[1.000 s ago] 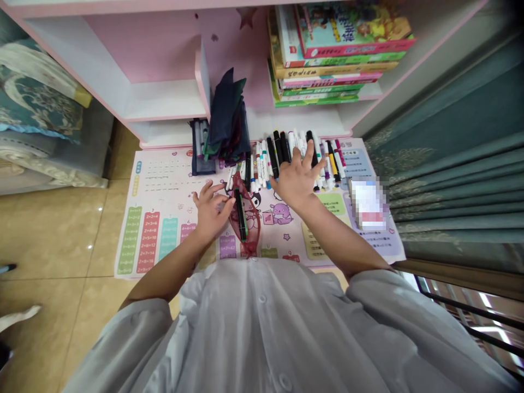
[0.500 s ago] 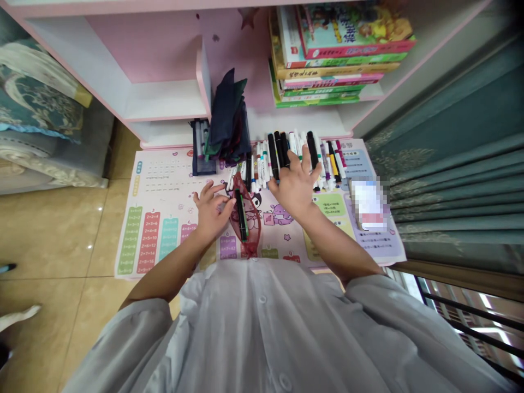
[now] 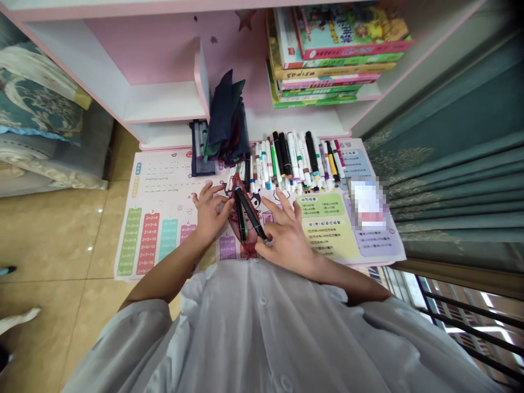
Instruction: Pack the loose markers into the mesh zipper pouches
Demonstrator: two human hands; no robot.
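The right hand (image 3: 289, 243) pinches the near end of a black marker (image 3: 249, 212), fingers narrow around it. The marker slants away over the red pouch (image 3: 246, 246). The left hand (image 3: 208, 215) grips the pouch's edge, just left of the marker. More markers (image 3: 295, 158) lie beyond both hands.

the right hand (image 3: 289, 240) leaves the row of markers (image 3: 298, 158) at the mat's (image 3: 164, 180) back edge and now lies near its front edge, its grip closed on a black marker (image 3: 250, 213) slanting over the red pouch (image 3: 246, 240).
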